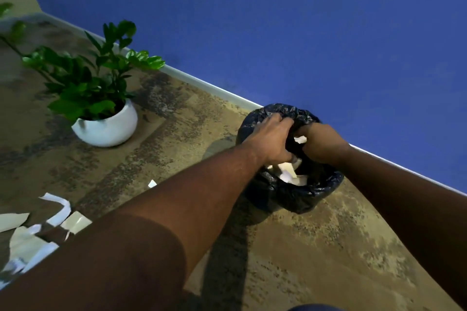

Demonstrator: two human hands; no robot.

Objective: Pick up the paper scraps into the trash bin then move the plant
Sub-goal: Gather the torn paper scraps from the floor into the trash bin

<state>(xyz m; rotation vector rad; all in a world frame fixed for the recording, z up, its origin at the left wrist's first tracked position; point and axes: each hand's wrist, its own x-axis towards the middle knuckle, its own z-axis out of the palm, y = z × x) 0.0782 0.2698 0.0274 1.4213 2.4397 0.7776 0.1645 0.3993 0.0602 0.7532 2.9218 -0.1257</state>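
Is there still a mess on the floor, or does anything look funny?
Yes. Torn paper scraps still litter the carpet at lower left, with one tiny bit nearer the trash bin. Both hands, left hand and right hand, are over the bin. The plant stands upright.

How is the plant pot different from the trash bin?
The pot is white and round like a bowl; the bin is wrapped in a crinkly black bag. The pot holds a green plant; the bin holds paper scraps. Nobody touches the pot, while the left hand and right hand are over the bin. Both stand on the floor near the blue wall.
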